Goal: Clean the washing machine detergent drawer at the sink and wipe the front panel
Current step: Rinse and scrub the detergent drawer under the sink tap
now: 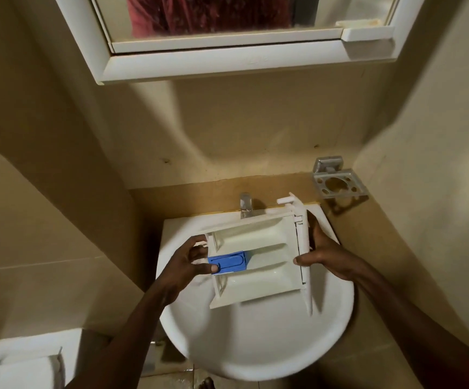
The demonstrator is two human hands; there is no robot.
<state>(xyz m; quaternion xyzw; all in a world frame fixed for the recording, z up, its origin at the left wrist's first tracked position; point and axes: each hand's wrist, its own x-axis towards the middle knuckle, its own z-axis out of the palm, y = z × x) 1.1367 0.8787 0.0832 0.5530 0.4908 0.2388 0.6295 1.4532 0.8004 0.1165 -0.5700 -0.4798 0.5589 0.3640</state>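
Hands grip a white detergent drawer (258, 256) above the sink (253, 346): left hand (191, 262) closed on its blue insert (227, 262) end, right hand (326, 254) clasping the front-panel end.

No readable text, label or number on the detergent drawer (255, 256) or cabinet (227, 60).

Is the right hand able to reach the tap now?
Probably not at once: the right hand grips the drawer, which is held between it and the tap. It must let go first.
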